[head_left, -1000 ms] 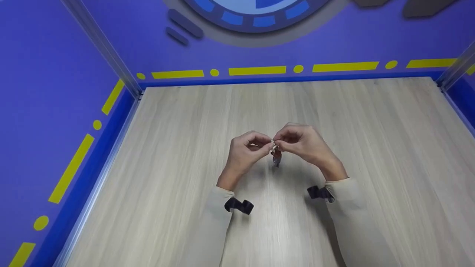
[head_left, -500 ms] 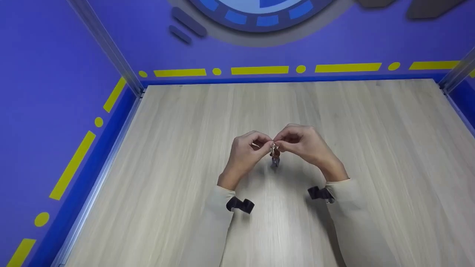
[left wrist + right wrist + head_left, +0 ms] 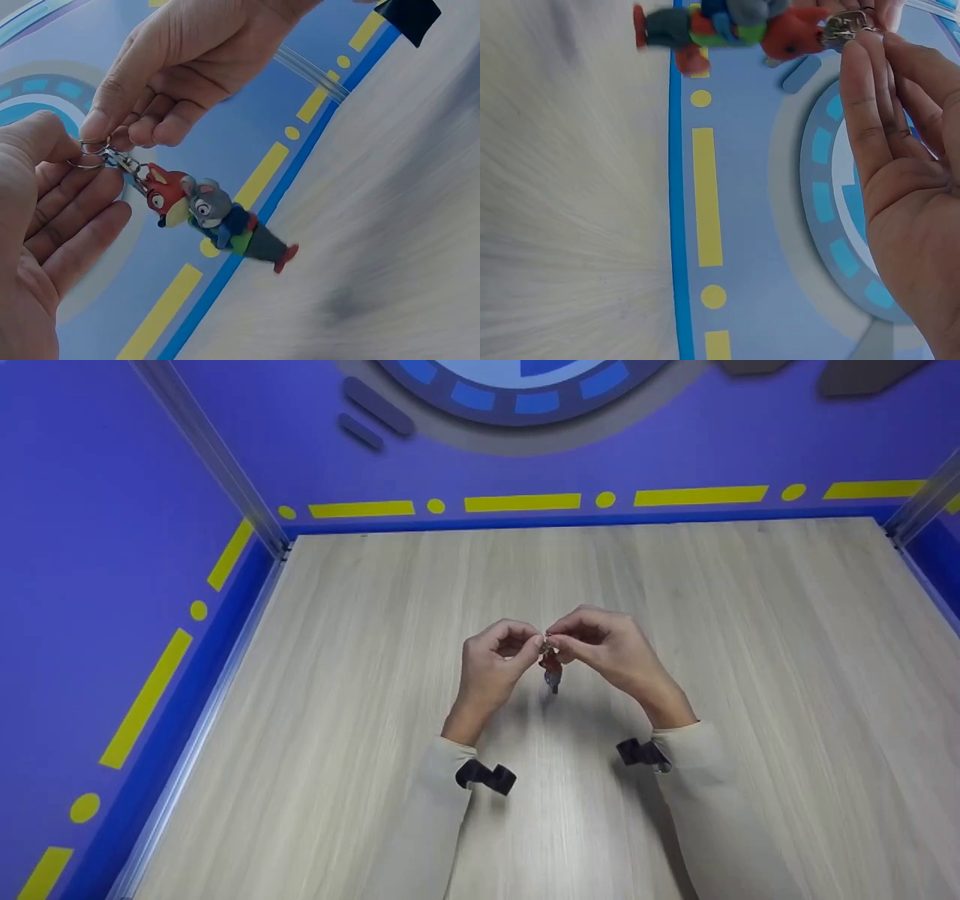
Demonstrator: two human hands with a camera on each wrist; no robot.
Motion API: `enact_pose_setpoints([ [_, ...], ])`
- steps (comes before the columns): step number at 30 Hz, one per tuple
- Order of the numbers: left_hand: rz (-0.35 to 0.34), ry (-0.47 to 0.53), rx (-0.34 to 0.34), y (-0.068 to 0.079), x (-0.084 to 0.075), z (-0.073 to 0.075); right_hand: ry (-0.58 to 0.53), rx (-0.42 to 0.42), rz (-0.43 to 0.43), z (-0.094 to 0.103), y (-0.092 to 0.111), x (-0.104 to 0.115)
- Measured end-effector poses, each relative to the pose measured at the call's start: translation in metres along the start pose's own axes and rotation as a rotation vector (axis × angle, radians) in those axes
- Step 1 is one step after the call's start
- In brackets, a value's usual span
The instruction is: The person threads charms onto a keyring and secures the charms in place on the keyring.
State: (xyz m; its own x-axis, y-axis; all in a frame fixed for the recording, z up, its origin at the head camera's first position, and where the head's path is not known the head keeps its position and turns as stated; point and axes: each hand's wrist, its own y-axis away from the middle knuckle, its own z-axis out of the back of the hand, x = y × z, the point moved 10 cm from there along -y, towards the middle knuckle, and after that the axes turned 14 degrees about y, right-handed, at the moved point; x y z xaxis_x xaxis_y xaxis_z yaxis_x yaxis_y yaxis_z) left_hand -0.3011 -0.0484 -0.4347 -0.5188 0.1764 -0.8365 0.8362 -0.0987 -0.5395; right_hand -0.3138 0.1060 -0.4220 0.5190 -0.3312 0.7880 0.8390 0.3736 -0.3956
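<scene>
Both hands meet over the middle of the table, fingertips close together on the metal rings of a keychain. My left hand (image 3: 486,667) pinches a split ring (image 3: 86,163) between thumb and fingers. From the other side, the thumb and fingertips of my right hand (image 3: 611,652) pinch at the same ring end. Below the fingers, a small metal clasp and chain (image 3: 127,165) lead to the keychain's figure (image 3: 217,214), a red fox and a grey rabbit in blue and green clothes. It dangles above the tabletop, feet down. Fingertips partly hide the rings.
A light wood-grain table (image 3: 360,660) lies under the hands. Blue panels with yellow dashes (image 3: 521,502) rise at its back and left, joined by a metal corner post (image 3: 217,457). Black wrist cameras (image 3: 486,777) sit on both cuffs.
Both hands have shifted slightly up and left in the head view, with a small gap opening between their fingertips. The hanging figure has turned and shows more red.
</scene>
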Motion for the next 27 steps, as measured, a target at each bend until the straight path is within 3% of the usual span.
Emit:
enact_pose_setpoints([
  [9, 0.013, 0.0, -0.011, 0.001, 0.003, 0.0, 0.068, -0.022, 0.074, 0.005, 0.0, 0.001],
  [17, -0.093, -0.239, 0.096, -0.001, -0.008, -0.006, 0.265, 0.012, 0.131, 0.007, 0.002, 0.007],
  [23, -0.169, -0.448, 0.14, 0.0, -0.018, -0.011, 0.334, 0.03, 0.155, 0.005, 0.003, 0.014],
  [27, -0.144, -0.463, 0.147, -0.001, -0.017, -0.011, 0.33, 0.03, 0.146, 0.004, 0.002, 0.014],
])
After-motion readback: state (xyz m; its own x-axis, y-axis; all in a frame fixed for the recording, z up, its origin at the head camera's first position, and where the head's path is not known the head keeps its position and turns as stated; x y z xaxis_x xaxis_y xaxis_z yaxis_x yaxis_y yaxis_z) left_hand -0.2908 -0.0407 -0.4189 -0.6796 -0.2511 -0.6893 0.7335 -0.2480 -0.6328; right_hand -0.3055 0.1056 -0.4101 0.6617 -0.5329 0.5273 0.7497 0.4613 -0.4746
